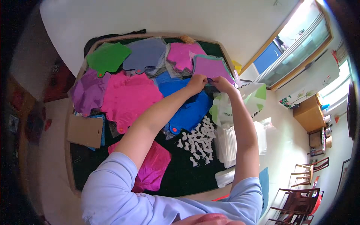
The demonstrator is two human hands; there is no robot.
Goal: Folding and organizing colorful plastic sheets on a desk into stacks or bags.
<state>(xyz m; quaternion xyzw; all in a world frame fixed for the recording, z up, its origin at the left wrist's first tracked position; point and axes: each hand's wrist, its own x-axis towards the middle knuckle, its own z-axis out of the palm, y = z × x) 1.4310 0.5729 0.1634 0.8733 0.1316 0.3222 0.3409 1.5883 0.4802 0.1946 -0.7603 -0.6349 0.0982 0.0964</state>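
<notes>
Both my hands are at the far right of the table, close together at the near edge of a stack of flat purple sheets (212, 66). My left hand (197, 84) is closed, its fingers pinching the dark purple tab at that edge. From the other side my right hand (222, 84) pinches the same tab. Left of the stack lie pink-violet sheets (183, 54) with a similar rounded tab. Nearer to me, below my hands, a shiny blue sheet (193, 110) ends in a tab with a red dot.
Green (108, 58), grey-blue (146, 54), purple (89, 90) and pink sheets (129, 95) cover the left side. A magenta sheet (153, 168) lies near me. White string bundles (198, 138), white sticks (227, 142), a green-white plastic bag (243, 101) and cardboard (84, 130) surround them.
</notes>
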